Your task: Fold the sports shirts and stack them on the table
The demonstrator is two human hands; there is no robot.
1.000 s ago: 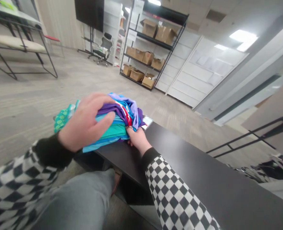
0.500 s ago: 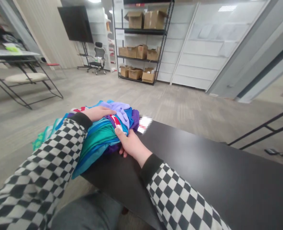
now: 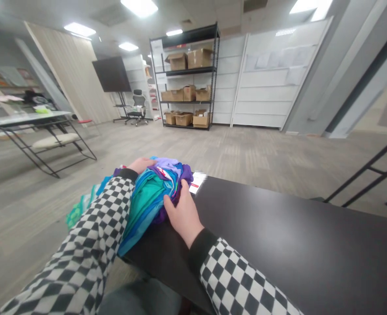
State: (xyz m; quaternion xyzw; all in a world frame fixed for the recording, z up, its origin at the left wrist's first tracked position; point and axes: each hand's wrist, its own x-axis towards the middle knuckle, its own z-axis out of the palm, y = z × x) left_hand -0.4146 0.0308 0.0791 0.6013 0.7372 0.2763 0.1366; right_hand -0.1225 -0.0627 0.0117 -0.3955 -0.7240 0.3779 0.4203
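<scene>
Right at you, your right hand [image 3: 184, 216] cups the bunched clothing [image 3: 149, 194], fingers [image 3: 182, 197] curled into its near flank. The bundle's long axis runs near-left to far-right, over the tabletop's [image 3: 278, 227] left edge. Your left hand [image 3: 140, 165] rests across the far end, its grip hidden. Just beyond, a white card [image 3: 197, 182] sits by the far edge.

The clothes bundle [image 3: 150, 197] runs teal, bright blue, purple and lilac (a flash of red too), with a green patterned cloth [image 3: 78, 210] at its edge; the sleeves [image 3: 235, 280] are black-and-white checkerboard with black cuffs [image 3: 201, 245], above a black desk [image 3: 278, 227].
</scene>
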